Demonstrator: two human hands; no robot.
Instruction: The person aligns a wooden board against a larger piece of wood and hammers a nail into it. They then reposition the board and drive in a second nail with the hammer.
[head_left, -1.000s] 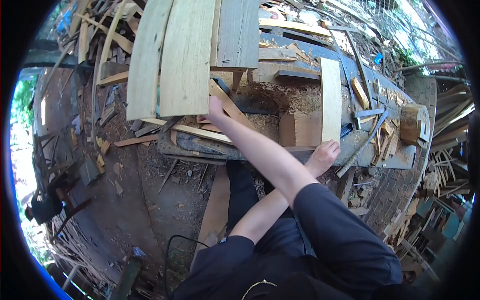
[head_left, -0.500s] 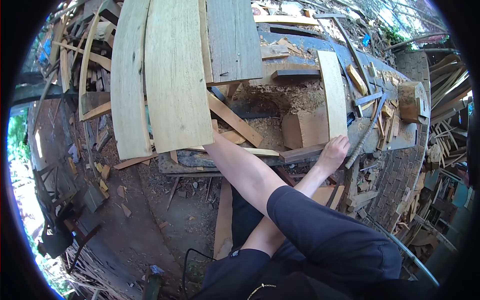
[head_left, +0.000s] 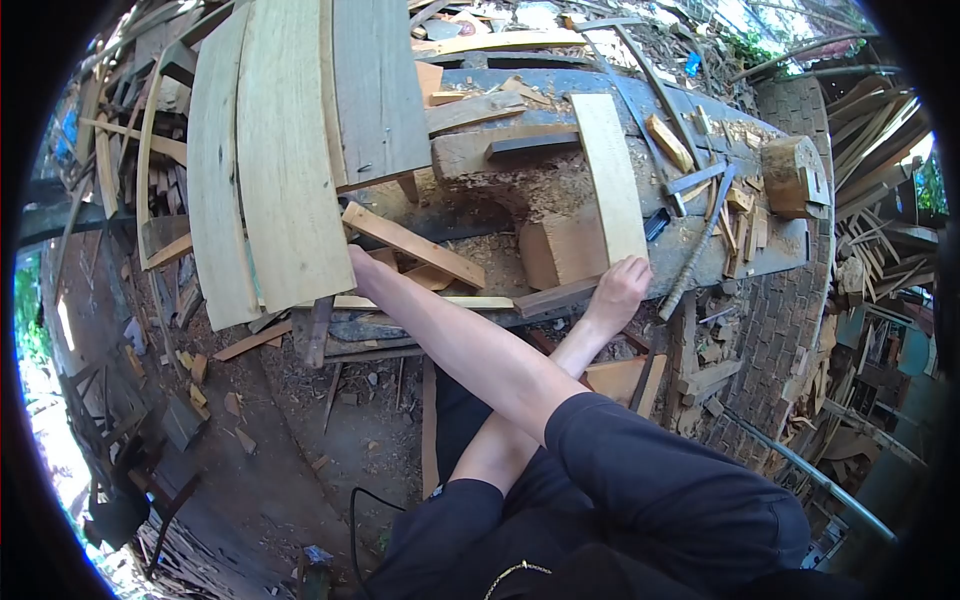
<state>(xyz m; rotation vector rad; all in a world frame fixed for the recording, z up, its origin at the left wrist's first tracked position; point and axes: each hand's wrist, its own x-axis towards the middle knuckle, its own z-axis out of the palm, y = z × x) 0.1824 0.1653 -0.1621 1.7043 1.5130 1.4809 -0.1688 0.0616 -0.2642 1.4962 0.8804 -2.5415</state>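
My arms cross, the right over the left. My left hand (head_left: pixel 620 288) is closed around the near end of a narrow pale wooden board (head_left: pixel 608 180), which slants away over a brown wooden block (head_left: pixel 565 250). Over on the left, my right hand (head_left: pixel 368 270) meets the near corner of a wide pale plank (head_left: pixel 290 170); its fingers are hidden behind the wood. Beside that plank are another pale plank (head_left: pixel 218 180) and a grey board (head_left: pixel 378 90) with nails in it.
A low dark bench (head_left: pixel 350 335) lies under the wood pieces. Near its right end are a rough metal bar (head_left: pixel 695 250), offcuts and an upright log block (head_left: pixel 793 180). Scrap wood (head_left: pixel 165 110) is piled at left. A metal pipe (head_left: pixel 815 470) slants at lower right.
The view has shifted, so most things sit further left. The wide planks have moved left more than the background, and more of my right hand shows. My left hand stays on the narrow board.
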